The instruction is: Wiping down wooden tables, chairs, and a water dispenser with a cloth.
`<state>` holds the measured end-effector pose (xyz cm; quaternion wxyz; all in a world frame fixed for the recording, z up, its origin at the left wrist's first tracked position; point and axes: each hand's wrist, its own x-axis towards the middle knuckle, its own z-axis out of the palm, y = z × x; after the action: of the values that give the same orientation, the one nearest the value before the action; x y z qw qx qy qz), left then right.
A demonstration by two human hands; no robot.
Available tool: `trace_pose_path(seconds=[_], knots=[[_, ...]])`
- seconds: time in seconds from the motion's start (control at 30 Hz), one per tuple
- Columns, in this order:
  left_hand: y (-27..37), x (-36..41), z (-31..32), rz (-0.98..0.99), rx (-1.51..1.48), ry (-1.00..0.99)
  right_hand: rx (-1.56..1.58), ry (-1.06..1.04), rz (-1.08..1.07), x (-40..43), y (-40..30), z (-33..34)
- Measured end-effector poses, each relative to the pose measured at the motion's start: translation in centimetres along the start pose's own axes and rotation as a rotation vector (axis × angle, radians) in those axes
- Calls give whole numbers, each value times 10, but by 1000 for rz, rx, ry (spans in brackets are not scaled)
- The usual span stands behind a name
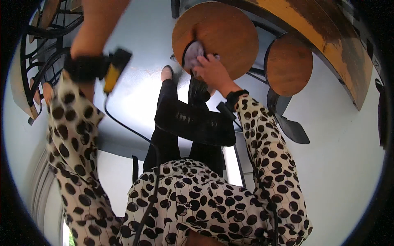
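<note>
My right hand (211, 70) grips a bunched grey-lilac cloth (194, 53), which rests on the round wooden seat (229, 37) of a chair. The fingers are bent over the cloth's near side. Between me and the seat stands the chair's curved black backrest (197, 124). Blurred, my left hand (103, 21) reaches past the top edge at the upper left; its fingers are out of view, so what they hold or touch is hidden. A black strap with a black-and-yellow device (115, 70) sits around my left wrist.
Right of the seat is another round-seated chair (289, 64) with a black backrest (294, 130). A wooden tabletop with a worn edge (320, 40) curves across the upper right. Black metal-framed furniture (46, 52) stands at the left. A cable (132, 132) hangs from the left wrist device.
</note>
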<state>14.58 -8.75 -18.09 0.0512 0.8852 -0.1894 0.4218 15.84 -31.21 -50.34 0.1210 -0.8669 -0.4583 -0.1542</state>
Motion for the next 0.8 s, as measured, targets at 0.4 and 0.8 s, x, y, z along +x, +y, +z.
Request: trace_pose_path(seconds=[0.4, 0.8], knots=[[13, -212, 101, -1060, -674, -841, 28, 7, 339, 37, 66, -23], [-2, -207, 141, -1132, -732, -865, -83, 250, 518, 53, 177, -59]])
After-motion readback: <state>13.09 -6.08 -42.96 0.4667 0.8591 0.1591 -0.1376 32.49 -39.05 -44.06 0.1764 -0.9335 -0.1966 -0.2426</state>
